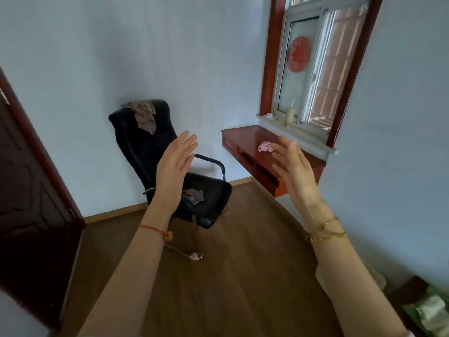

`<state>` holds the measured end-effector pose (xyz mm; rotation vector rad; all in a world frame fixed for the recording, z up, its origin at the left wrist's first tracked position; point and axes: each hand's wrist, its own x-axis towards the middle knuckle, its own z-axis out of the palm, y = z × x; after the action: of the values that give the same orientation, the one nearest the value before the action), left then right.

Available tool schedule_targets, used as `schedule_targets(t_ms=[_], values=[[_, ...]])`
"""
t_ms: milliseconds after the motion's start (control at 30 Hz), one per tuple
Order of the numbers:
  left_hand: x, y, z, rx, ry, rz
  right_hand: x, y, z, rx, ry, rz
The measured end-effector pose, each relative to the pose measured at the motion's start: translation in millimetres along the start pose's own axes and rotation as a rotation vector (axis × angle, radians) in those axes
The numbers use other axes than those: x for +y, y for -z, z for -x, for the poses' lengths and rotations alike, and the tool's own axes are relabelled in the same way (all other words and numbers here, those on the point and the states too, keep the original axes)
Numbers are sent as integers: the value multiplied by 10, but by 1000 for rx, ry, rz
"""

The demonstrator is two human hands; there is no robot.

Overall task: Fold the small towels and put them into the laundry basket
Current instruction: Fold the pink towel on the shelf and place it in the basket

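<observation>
**Towels scattered about a bare room, both hands raised and empty**

Towels lie in three places. A brown patterned towel (143, 114) hangs over the top of the backrest of a black office chair (145, 147) that stands against the pale wall. A crumpled grey and reddish towel (194, 195) sits on the chair's seat, partly hidden by the left wrist. A small pink towel (265, 146) lies bunched on a red-brown wall-mounted desk (245, 137) below the window (306, 69).

The left hand (173, 166) is lifted in front of the chair, palm turned inward, fingers straight and close together, gripping nothing. A red string bracelet (153, 228) circles its wrist. The right hand (295, 169) is raised in front of the desk, palm facing the left one, fingers spread and slightly blurred, also gripping nothing. Gold bracelets (325, 231) ring its wrist. The two hands are well apart.

The floor (243, 276) is dark wood plank with a light skirting board along the walls. A dark red door (31, 190) stands at the left edge. On the window pane is a round red paper decoration (298, 54), and a cup (289, 116) rests on the sill. A small white scrap (196, 256) lies on the floor near the chair's base. At the lower right corner there are green and white items, too cut off to identify.
</observation>
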<state>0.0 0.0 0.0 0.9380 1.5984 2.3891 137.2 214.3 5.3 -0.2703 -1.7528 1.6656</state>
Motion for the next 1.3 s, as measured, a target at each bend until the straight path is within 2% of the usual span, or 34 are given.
schedule_targets(t_ms=[233,500,700,1000,1300], values=[[-280,0,9,10,87,57,259,52,-43,4,-109,31],[-700,27,-86,109,175,1,613,79,-178,4,-200,41],[-1080,50,-344,134,184,19,975,50,-488,23,-243,54],[-1578,275,-1364,144,193,27,1491,-183,-1512,44,-262,46],[-2064,373,-2495,79,233,87,1850,-301,-2514,121,-240,81]])
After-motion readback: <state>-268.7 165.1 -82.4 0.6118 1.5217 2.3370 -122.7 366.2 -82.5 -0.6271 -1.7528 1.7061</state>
